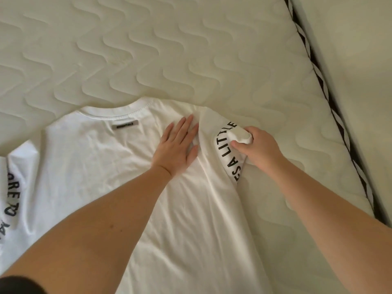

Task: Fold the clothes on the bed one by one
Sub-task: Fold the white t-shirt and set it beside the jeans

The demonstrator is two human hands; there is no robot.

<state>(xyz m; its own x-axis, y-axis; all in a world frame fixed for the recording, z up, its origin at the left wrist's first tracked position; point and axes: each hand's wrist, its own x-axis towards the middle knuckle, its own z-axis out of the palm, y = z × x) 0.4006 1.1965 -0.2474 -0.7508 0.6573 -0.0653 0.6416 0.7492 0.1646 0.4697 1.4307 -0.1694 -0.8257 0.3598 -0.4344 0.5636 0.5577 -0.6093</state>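
The soft white cotton T-shirt [106, 166] lies spread on the quilted cream mattress [148, 49], beneath both hands. The left hand [177, 148] presses it flat-fingered; beside it, the right hand [254, 145] bunches the lettered sleeve [222, 141]. Light, limp fabric probably folds best gripped at seams.

The shirt [101, 177] lies on the mattress [148, 49]; on the shirt, the left hand [177, 145] rests right of its collar label [125, 125], the right hand [257, 145] at its right sleeve [220, 145]
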